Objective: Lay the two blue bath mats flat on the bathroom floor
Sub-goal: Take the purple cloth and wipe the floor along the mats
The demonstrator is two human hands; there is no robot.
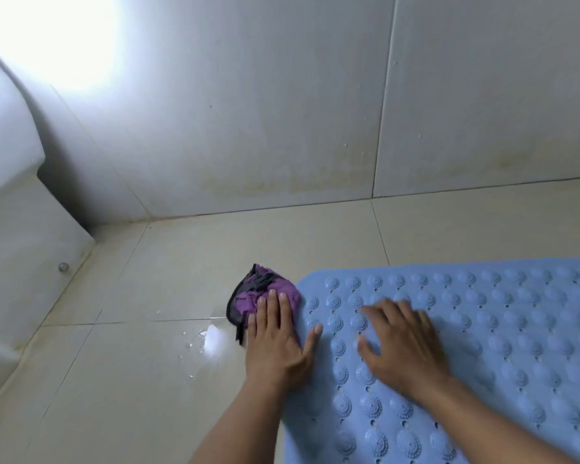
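Blue bath mat (482, 329) flat on tiled floor (131, 380), right hand (402, 343) spread flat on it, left hand (275, 339) flat, pressing purple cloth (248, 299) beside mat's edge.

Crumpled purple cloth (248, 298) lies under left fingers (271, 304); blue studded rubber mat (503, 316) under right fingers (394, 313) (both on floor (141, 363)).

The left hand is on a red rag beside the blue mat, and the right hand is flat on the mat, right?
Not quite: the head view shows the rag is purple, not red. The left hand is on it beside the blue mat, and the right hand is flat on the mat.
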